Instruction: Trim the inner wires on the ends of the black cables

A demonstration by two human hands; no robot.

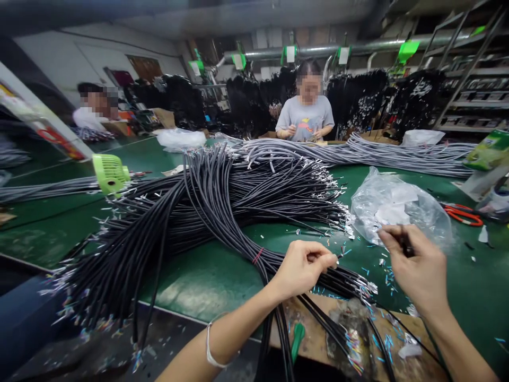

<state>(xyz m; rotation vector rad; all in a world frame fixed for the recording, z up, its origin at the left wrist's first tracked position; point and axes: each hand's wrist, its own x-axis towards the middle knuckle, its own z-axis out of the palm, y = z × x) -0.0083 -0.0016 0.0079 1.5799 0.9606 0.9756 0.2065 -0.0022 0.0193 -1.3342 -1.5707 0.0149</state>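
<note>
My left hand (304, 268) is closed in a pinch above a bundle of black cables. A dark tip with thin coloured wires shows at its fingertips, seemingly the end of a black cable. To its right, my right hand (419, 268) is also pinched, just in front of a clear plastic bag (427, 212) of white scraps; whatever its fingers hold is hidden. Beneath the left hand run black cables (234, 233), tied with a red band (258, 255). Their stripped ends (363, 286) show foil and coloured wires. More cable ends (353, 350) hang over a wooden board (314, 313).
A big heap of black cables (167, 212) covers the green table (199, 281), with grey cables (382, 151) behind. Nearby are a green fan (109, 172), red-handled scissors (463, 214) and blue wire scraps (389, 278). A co-worker (306, 114) sits opposite; another person (95, 109) is at far left.
</note>
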